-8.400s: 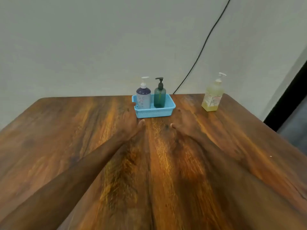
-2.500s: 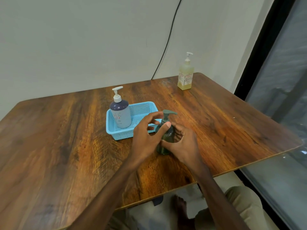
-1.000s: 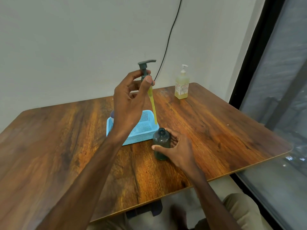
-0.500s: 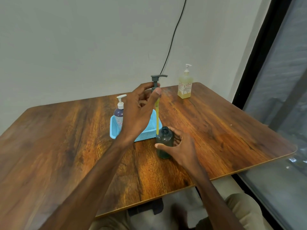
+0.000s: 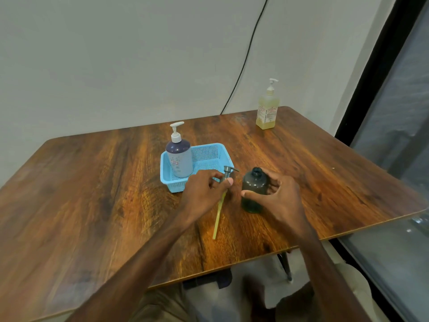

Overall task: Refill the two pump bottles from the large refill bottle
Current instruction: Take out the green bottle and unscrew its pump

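The dark green pump bottle (image 5: 252, 191) stands uncapped on the wooden table (image 5: 92, 194), and my right hand (image 5: 276, 196) grips its body. My left hand (image 5: 204, 189) pinches the grey pump head (image 5: 228, 173) that came out of it; its yellow dip tube (image 5: 219, 213) slants down with the tip on or just above the tabletop. The purple pump bottle (image 5: 178, 156) with a white pump stands in the left end of the blue basket (image 5: 209, 156). The large yellow refill bottle (image 5: 267, 110) stands at the table's far right corner, beyond both hands.
A black cable (image 5: 243, 63) runs down the wall behind the table. A dark window frame (image 5: 376, 73) and glass close off the right side. The table's near edge lies just behind my wrists, with my knees below it.
My left hand has lowered the pump head from above the bottle's mouth down to the table, left of the bottle. My right hand stays on the green bottle.
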`<move>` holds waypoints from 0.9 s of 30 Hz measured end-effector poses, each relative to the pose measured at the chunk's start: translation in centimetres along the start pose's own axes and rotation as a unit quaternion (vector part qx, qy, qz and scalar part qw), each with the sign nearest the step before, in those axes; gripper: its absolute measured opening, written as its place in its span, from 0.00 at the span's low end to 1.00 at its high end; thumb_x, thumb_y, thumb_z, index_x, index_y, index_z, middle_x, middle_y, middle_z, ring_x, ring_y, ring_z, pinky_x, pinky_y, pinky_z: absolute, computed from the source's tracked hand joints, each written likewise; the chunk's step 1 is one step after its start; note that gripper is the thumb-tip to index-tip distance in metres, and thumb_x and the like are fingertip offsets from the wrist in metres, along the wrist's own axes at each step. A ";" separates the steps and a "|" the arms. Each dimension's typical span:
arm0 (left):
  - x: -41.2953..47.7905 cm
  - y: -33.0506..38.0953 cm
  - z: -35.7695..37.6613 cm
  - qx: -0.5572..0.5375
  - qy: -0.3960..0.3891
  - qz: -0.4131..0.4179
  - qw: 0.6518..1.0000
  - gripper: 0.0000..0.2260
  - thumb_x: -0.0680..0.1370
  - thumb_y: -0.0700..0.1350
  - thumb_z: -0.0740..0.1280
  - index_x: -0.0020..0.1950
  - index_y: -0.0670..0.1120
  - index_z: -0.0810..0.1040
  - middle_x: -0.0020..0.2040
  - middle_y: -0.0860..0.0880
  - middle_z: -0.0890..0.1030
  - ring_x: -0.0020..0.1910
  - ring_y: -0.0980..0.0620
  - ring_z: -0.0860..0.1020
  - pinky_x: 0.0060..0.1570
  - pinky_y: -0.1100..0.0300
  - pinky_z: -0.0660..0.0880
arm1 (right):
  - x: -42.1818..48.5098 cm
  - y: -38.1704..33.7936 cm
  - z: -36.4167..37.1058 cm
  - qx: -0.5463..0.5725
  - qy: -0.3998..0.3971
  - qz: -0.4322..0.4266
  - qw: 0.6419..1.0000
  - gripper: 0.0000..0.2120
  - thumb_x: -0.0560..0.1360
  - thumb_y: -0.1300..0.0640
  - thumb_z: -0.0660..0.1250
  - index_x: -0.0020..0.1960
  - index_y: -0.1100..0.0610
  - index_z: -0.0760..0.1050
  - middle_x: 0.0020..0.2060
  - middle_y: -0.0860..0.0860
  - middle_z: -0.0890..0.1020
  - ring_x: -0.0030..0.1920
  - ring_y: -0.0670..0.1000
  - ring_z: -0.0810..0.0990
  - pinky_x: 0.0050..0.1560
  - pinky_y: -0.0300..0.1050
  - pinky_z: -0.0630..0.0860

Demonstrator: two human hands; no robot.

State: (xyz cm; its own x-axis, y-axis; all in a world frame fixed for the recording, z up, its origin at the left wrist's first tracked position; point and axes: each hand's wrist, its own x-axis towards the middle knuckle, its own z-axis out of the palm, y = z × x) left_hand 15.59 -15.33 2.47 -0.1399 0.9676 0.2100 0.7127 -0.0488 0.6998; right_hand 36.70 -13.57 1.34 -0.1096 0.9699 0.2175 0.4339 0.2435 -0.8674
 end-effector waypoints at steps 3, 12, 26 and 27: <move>-0.1 -0.4 1.7 0.033 -0.037 0.002 0.999 0.15 0.78 0.62 0.69 0.51 0.51 0.86 0.43 0.55 0.85 0.40 0.59 0.81 0.42 0.58 0.80 | 0.0 0.1 -1.0 -0.006 0.009 0.004 1.000 0.42 0.60 0.44 0.82 0.71 0.51 0.73 0.66 0.44 0.79 0.59 0.38 0.77 0.57 0.34 0.74; 0.1 -0.2 4.0 0.090 -0.044 -0.003 0.995 0.09 0.78 0.56 0.72 0.46 0.52 0.84 0.35 0.56 0.82 0.35 0.60 0.80 0.38 0.55 0.81 | 0.2 0.4 -1.0 -0.006 0.014 0.002 1.000 0.43 0.59 0.44 0.83 0.71 0.51 0.73 0.65 0.45 0.80 0.55 0.34 0.76 0.51 0.26 0.71; -1.1 2.2 3.0 0.142 0.049 0.087 0.985 0.15 0.80 0.52 0.69 0.66 0.51 0.79 0.59 0.53 0.81 0.60 0.54 0.73 0.53 0.56 0.76 | 0.1 -0.1 -0.4 0.007 0.022 -0.008 1.000 0.43 0.59 0.39 0.82 0.70 0.47 0.73 0.62 0.39 0.79 0.59 0.35 0.77 0.58 0.33 0.76; -0.9 2.4 2.8 0.134 0.057 0.093 0.985 0.14 0.80 0.51 0.69 0.66 0.51 0.79 0.59 0.53 0.82 0.60 0.54 0.73 0.53 0.56 0.76 | 0.1 -0.1 -0.5 0.013 0.019 -0.001 1.000 0.46 0.59 0.39 0.82 0.72 0.47 0.70 0.66 0.41 0.78 0.61 0.37 0.76 0.58 0.31 0.74</move>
State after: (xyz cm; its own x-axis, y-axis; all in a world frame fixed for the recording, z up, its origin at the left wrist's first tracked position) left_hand 19.37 -15.62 2.02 -0.0548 0.9128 0.4047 0.8870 -0.1416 0.4395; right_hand 37.09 -13.47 1.64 -0.0762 0.9688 0.2358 0.4110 0.2460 -0.8778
